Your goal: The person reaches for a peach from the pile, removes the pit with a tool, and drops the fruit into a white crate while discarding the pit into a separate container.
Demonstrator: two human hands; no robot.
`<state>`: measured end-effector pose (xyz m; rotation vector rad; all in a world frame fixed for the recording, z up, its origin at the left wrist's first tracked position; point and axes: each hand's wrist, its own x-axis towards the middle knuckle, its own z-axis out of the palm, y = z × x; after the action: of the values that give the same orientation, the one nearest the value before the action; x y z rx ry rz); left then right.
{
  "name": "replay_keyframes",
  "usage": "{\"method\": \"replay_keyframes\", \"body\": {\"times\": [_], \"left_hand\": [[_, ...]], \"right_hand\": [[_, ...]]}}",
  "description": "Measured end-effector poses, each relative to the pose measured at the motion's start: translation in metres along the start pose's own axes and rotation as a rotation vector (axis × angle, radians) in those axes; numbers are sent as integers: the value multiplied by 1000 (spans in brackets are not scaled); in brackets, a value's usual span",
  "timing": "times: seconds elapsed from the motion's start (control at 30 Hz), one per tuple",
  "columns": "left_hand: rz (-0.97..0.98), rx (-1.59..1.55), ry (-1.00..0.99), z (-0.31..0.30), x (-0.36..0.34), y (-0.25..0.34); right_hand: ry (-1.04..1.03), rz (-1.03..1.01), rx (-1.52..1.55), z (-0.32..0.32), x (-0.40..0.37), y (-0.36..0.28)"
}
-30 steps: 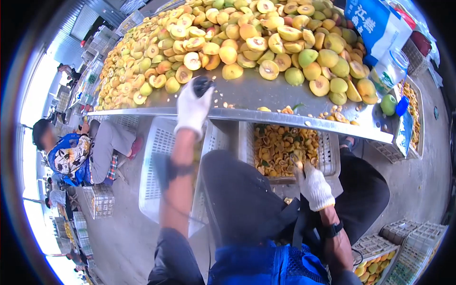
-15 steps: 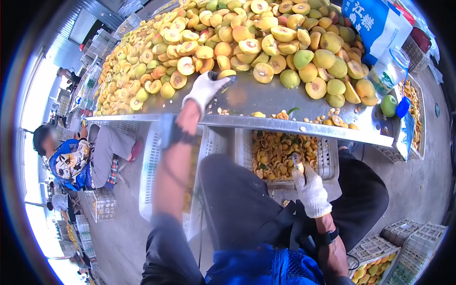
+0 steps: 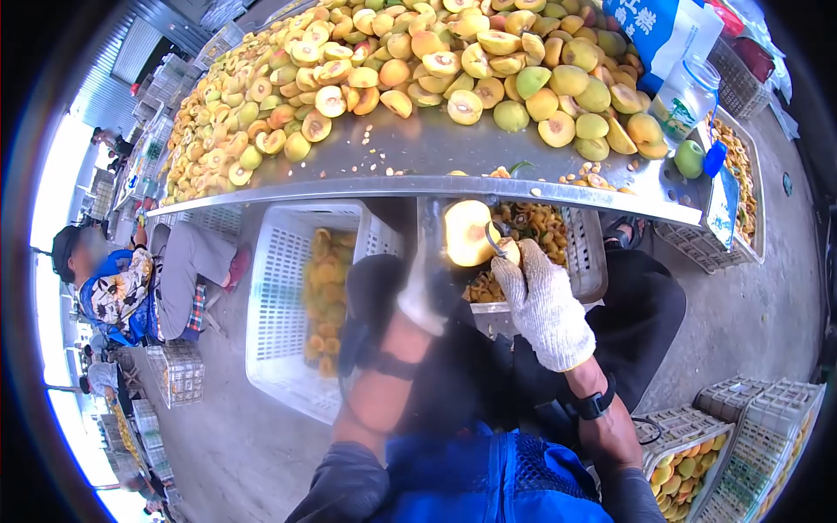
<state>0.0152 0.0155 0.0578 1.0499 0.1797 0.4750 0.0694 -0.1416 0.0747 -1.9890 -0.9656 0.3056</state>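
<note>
My left hand (image 3: 425,295), in a white glove and blurred by motion, grips a halved yellow peach (image 3: 465,234), cut face showing, above the edge of a crate. Against the right side of that face rests a small curved metal pitting tool (image 3: 496,237). My right hand (image 3: 549,312), in a white knitted glove, is closed around the tool, its handle mostly hidden by the fingers. Below both hands, a crate (image 3: 589,254) holds scooped-out peach scraps. Many halved peaches (image 3: 397,74) are heaped on the metal table (image 3: 410,144) ahead.
A white crate (image 3: 270,288) with peach halves stands left of my knees. The table's raised metal edge (image 3: 418,186) runs across in front. On its right are a plastic jar (image 3: 686,100) and a green fruit (image 3: 689,159). Another person (image 3: 131,288) sits at left; crates (image 3: 689,462) stand at lower right.
My left hand has come down from the tabletop with a peach half to my right hand. My right hand has risen slightly, bringing the tool to the peach. The view has shifted a little.
</note>
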Motion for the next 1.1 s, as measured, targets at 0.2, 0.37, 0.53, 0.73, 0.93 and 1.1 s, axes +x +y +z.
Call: {"method": "replay_keyframes", "body": {"times": [0.2,0.37,0.53,0.73,0.93,1.1], "left_hand": [[56,372,-31,-25,-4,-29],[-231,-260,38,-28,-3,-40],[9,25,111,-35,1,-68],[-144,6,117,-13,2,-37],[-142,168,7,-15,6,-31],[-148,167,13,-10,7,-30]], "right_hand": [[35,-68,-54,5,-1,-4],[54,-50,-66,16,3,0],[11,112,38,18,5,-5],[-4,141,146,28,-2,4],[-308,439,621,14,-1,10],[-380,467,770,14,-3,15]]}}
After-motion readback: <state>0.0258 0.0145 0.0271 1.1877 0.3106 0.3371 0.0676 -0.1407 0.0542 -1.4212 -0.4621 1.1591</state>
